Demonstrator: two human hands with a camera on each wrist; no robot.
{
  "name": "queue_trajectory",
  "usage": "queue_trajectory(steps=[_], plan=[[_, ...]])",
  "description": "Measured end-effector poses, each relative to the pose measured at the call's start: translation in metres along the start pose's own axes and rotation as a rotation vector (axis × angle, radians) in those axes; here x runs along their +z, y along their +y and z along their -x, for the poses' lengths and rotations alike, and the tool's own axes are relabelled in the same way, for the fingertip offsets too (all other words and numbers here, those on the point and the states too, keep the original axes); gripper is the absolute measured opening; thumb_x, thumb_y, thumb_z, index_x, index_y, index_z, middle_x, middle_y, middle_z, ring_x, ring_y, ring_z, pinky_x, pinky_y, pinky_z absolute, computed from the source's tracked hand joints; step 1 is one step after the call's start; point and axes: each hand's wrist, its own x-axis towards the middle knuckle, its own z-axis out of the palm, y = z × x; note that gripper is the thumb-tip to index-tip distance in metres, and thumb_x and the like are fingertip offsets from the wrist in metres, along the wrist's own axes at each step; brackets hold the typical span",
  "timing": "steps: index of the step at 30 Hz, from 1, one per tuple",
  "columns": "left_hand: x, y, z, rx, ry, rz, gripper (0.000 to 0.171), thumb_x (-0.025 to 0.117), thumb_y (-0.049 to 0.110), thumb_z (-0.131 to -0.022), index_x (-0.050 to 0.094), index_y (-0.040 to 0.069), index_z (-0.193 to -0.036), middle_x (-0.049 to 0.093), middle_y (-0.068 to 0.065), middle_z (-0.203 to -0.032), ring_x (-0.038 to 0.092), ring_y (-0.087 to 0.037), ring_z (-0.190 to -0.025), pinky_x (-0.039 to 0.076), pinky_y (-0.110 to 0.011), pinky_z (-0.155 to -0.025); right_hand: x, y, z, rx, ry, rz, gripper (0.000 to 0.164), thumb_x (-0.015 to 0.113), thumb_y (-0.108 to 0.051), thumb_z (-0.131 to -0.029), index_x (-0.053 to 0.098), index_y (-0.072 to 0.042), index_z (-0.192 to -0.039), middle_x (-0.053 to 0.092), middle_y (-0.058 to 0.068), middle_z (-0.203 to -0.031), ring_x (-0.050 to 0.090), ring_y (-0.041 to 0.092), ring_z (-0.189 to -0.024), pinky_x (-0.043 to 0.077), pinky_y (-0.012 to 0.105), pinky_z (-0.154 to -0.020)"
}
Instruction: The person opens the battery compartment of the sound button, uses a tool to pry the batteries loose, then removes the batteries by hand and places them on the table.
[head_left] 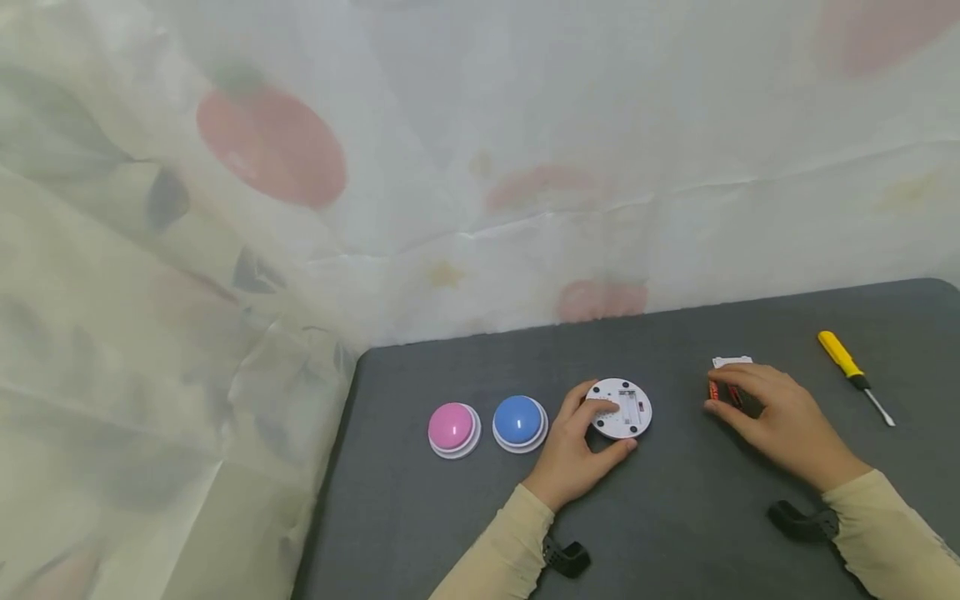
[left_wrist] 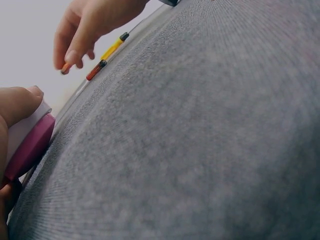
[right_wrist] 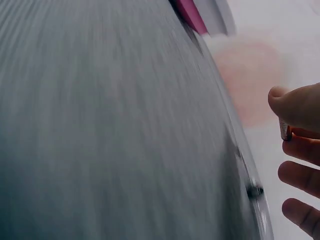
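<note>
Face down on the table lies a round push button (head_left: 633, 410), its white underside and battery compartment showing; its pink dome (left_wrist: 35, 147) appears in the left wrist view. My left hand (head_left: 570, 461) holds it by the rim with thumb and fingers, one fingertip lying over the underside. To the right, my right hand (head_left: 791, 425) pinches a small orange-red battery (head_left: 713, 390) between thumb and finger, raised off the table in the left wrist view. A second battery (head_left: 735, 396) lies beneath that hand, partly hidden. Just behind is a white plastic piece (head_left: 731, 362), partly covered.
Left of my left hand, a blue button (head_left: 518, 420) and a pink button (head_left: 451, 427) stand dome up. A yellow-handled screwdriver (head_left: 842, 356) lies at the far right. Patterned sheeting (head_left: 480, 167) hangs behind the dark table (head_left: 675, 533).
</note>
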Motion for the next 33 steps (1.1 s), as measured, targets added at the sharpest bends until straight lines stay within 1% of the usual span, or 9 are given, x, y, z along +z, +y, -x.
queue_trajectory(steps=[2, 5, 8, 13, 15, 18, 26, 28, 33], plan=[[0.0, 0.0, 0.001, 0.0, 0.004, -0.008, 0.044, 0.085, 0.033, -0.099, 0.066, 0.022, -0.137, 0.041, -0.001, -0.167, 0.045, -0.017, -0.152, 0.045, -0.039, -0.12, -0.005, 0.006, 0.004, 0.013, 0.002, 0.005, 0.057, 0.101, -0.008, -0.071, 0.079, -0.008, -0.124, 0.077, 0.011, -0.124, 0.066, 0.035, -0.113, 0.036, 0.019, -0.104], [0.0, 0.0, 0.001, 0.005, 0.012, -0.021, 0.044, 0.085, 0.033, -0.099, 0.066, 0.022, -0.136, 0.042, -0.001, -0.167, 0.046, -0.017, -0.151, 0.045, -0.039, -0.119, -0.012, 0.016, 0.01, 0.029, 0.002, 0.026, 0.057, 0.101, -0.008, -0.071, 0.079, -0.008, -0.124, 0.077, 0.012, -0.123, 0.065, 0.035, -0.111, 0.033, 0.014, -0.101], [0.0, 0.0, 0.002, 0.006, 0.016, -0.027, 0.044, 0.086, 0.033, -0.099, 0.066, 0.022, -0.136, 0.042, -0.001, -0.167, 0.046, -0.017, -0.151, 0.045, -0.039, -0.119, -0.018, 0.024, 0.014, 0.051, -0.009, 0.051, 0.057, 0.101, -0.006, -0.071, 0.079, -0.008, -0.124, 0.077, 0.012, -0.123, 0.064, 0.033, -0.11, 0.035, 0.015, -0.097], [-0.001, 0.0, 0.001, -0.002, 0.014, -0.024, 0.045, 0.086, 0.034, -0.098, 0.066, 0.023, -0.136, 0.041, 0.0, -0.167, 0.045, -0.017, -0.152, 0.045, -0.039, -0.119, -0.025, 0.029, 0.017, 0.08, -0.051, 0.076, 0.055, 0.1, -0.005, -0.073, 0.079, -0.007, -0.124, 0.076, 0.013, -0.123, 0.065, 0.034, -0.111, 0.044, 0.032, -0.093], [-0.001, 0.0, 0.001, -0.004, 0.012, -0.021, 0.045, 0.086, 0.034, -0.098, 0.066, 0.023, -0.136, 0.041, 0.0, -0.167, 0.045, -0.016, -0.152, 0.045, -0.039, -0.12, -0.026, 0.031, 0.017, 0.074, -0.067, 0.087, 0.054, 0.099, -0.005, -0.075, 0.078, -0.005, -0.124, 0.076, 0.015, -0.124, 0.067, 0.036, -0.111, 0.047, 0.044, -0.09], [0.0, 0.0, 0.001, 0.005, 0.015, -0.033, 0.045, 0.087, 0.034, -0.098, 0.066, 0.023, -0.136, 0.042, -0.001, -0.167, 0.046, -0.016, -0.151, 0.045, -0.038, -0.119, -0.027, 0.034, 0.017, 0.064, -0.084, 0.098, 0.053, 0.098, -0.006, -0.076, 0.078, -0.004, -0.124, 0.076, 0.016, -0.123, 0.067, 0.038, -0.111, 0.047, 0.05, -0.088], [0.0, 0.001, -0.002, -0.011, 0.007, -0.021, 0.045, 0.088, 0.032, -0.096, 0.067, 0.022, -0.135, 0.043, 0.001, -0.166, 0.046, -0.015, -0.15, 0.044, -0.037, -0.12, -0.027, 0.04, 0.021, 0.053, -0.081, 0.109, 0.055, 0.1, -0.005, -0.071, 0.08, -0.005, -0.122, 0.078, 0.015, -0.121, 0.066, 0.037, -0.109, 0.045, 0.039, -0.089], [0.0, 0.001, -0.002, -0.013, 0.006, -0.02, 0.045, 0.088, 0.032, -0.096, 0.067, 0.022, -0.135, 0.043, 0.001, -0.166, 0.046, -0.015, -0.15, 0.044, -0.037, -0.12, -0.027, 0.04, 0.022, 0.048, -0.084, 0.114, 0.055, 0.1, -0.006, -0.071, 0.08, -0.005, -0.122, 0.077, 0.016, -0.121, 0.066, 0.037, -0.109, 0.045, 0.04, -0.089], [0.001, 0.0, 0.0, -0.005, 0.009, -0.026, 0.044, 0.087, 0.034, -0.098, 0.066, 0.023, -0.136, 0.042, 0.001, -0.166, 0.046, -0.015, -0.15, 0.045, -0.038, -0.119, -0.027, 0.042, 0.023, 0.057, -0.107, 0.113, 0.055, 0.1, -0.009, -0.073, 0.079, -0.003, -0.123, 0.076, 0.019, -0.123, 0.066, 0.041, -0.111, 0.047, 0.054, -0.088]])
